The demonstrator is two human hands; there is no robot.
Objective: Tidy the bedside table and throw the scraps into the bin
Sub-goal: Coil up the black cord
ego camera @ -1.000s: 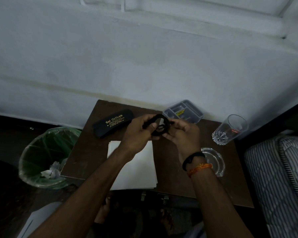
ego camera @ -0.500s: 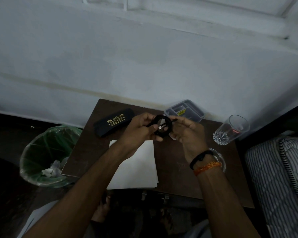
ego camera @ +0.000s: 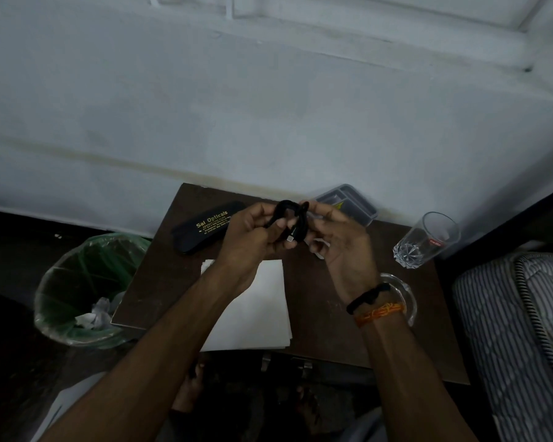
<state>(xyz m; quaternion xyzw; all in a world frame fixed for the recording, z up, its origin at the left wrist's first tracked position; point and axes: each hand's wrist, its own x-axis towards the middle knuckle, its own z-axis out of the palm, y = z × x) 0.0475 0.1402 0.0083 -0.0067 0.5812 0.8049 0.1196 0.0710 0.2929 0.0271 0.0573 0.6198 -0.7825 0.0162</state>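
Coiling the black cable neatly is the step in hand, judged from how it sits looped above the brown surface. The bin, lined in green and holding crumpled scraps, stands just beside the surface's left edge. White paper lies under the forearms; a spectacle case, a grey tray, a tumbler and a glass ashtray sit around it. The left hand grips the loops, the right hand pinches the far side. Better to keep the turns even, tuck the metal plug last, and not twist tight.
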